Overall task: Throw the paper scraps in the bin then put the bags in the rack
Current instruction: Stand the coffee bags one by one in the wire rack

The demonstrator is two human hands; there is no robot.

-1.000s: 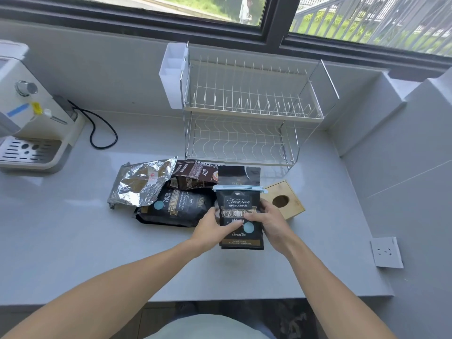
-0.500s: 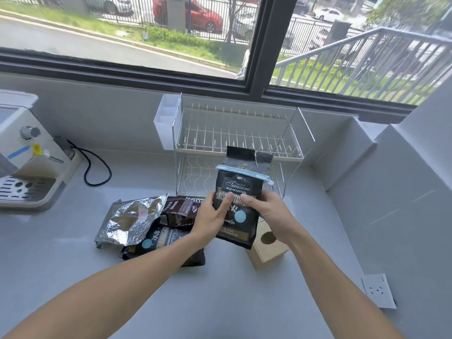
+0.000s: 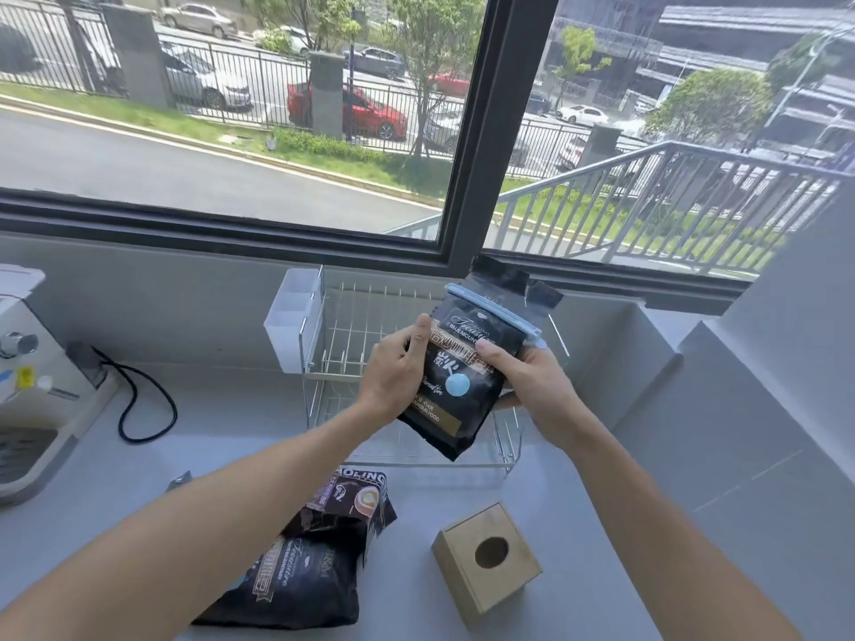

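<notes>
A black coffee bag [image 3: 467, 363] with a pale blue clip across its top hangs tilted in the air in front of the white wire rack [image 3: 342, 344]. My left hand [image 3: 393, 367] grips its left edge, thumb on the front. My right hand [image 3: 532, 381] grips its right side. On the counter near me lie a larger black bag [image 3: 296, 585] and a brown bag [image 3: 356, 497] partly on top of it. My left forearm hides what lies left of them.
A wooden box with a round hole [image 3: 486, 557] stands on the grey counter [image 3: 231, 437] at the right. A white coffee machine [image 3: 27, 377] and its black cable [image 3: 139, 400] sit at the left. A white plastic caddy [image 3: 291, 321] hangs on the rack's left end.
Both hands have lifted the clipped bag off the counter and carried it up and forward to the rack. The view has tilted up toward the window.
</notes>
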